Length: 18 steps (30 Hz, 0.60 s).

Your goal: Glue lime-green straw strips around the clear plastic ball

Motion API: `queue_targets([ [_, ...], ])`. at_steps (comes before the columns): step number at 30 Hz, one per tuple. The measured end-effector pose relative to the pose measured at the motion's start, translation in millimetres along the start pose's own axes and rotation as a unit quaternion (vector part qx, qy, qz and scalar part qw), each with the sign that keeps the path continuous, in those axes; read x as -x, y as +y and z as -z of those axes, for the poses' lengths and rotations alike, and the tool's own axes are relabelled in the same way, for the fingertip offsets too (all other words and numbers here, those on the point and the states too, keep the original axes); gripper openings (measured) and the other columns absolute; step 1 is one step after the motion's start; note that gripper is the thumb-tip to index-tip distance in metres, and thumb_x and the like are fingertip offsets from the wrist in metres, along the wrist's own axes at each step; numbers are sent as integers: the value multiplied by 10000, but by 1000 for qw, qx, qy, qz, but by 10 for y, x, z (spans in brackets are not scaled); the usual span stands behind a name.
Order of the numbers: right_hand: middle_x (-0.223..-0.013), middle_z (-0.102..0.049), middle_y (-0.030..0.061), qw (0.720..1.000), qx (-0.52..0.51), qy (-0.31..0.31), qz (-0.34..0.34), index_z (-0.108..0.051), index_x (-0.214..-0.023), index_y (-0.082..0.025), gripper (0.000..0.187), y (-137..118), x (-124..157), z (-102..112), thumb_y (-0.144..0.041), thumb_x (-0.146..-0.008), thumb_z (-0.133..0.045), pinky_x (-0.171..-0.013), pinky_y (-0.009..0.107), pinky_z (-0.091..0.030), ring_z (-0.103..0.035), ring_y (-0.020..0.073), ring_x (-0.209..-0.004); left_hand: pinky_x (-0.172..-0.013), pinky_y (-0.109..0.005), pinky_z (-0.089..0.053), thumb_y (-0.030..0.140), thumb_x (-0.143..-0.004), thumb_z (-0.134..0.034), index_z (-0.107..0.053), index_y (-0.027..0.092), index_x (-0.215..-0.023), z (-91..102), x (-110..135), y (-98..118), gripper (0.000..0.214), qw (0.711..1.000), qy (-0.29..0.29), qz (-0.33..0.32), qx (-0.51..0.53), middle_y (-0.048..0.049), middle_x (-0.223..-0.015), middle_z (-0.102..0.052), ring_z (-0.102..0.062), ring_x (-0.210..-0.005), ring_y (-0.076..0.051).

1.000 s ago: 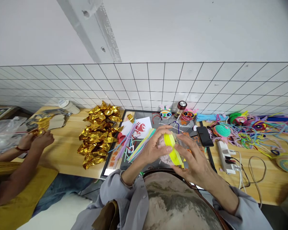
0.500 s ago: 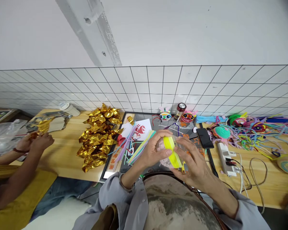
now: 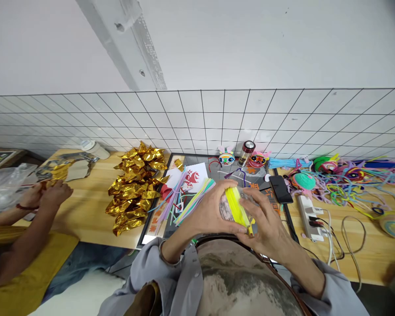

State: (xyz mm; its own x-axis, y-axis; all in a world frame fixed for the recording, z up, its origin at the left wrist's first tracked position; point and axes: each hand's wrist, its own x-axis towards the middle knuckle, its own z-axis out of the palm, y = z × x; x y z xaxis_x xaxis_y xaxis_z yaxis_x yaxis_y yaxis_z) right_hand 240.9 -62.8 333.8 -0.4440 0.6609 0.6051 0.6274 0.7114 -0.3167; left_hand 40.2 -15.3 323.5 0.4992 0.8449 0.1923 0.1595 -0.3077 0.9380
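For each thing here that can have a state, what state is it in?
Left hand: curled around the yellow-banded object
Right hand: fingers on the same object
Yellow-banded object: held between both hands
Phone: lying flat, screen dark
Power strip: plugs inserted
Flask: lidded
Gold foil: crumpled, heaped
Grey cable: lying loosely looped

Left hand (image 3: 206, 214), right hand (image 3: 267, 224) opposite, fingers (image 3: 257, 198) curved, forearms (image 3: 303, 264) converging

Passage over the flat phone (image 3: 281, 189) is open; the thermos (image 3: 247, 152) obstructs farther back
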Motion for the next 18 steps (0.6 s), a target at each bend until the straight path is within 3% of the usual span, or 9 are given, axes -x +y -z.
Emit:
queue_targets([
  [11, -1370, -496, 223, 1000, -8, -15, -4, -376, -1437, -206, 635, 0, -1, 9, -246, -865, -651, -939, 519, -596, -551, 331, -1264, -1195, -577, -382, 602, -506, -944, -481, 239, -1384, 5, 30, 23, 1057, 999, -9, -8, -44, -184, -1492, -517, -492, -1406, -400],
  [18, -1350, -529, 202, 1000, -14, -1, -22, -403, -1432, -230, 624, -16, -18, -6, -186, -858, -646, -921, 476, -607, -588, 310, -1242, -1143, -536, -437, 458, -567, -916, -510, 222, -1324, -40, 21, -10, 891, 999, 30, -29, -27, -165, -1406, -572, -550, -1332, -367],
])
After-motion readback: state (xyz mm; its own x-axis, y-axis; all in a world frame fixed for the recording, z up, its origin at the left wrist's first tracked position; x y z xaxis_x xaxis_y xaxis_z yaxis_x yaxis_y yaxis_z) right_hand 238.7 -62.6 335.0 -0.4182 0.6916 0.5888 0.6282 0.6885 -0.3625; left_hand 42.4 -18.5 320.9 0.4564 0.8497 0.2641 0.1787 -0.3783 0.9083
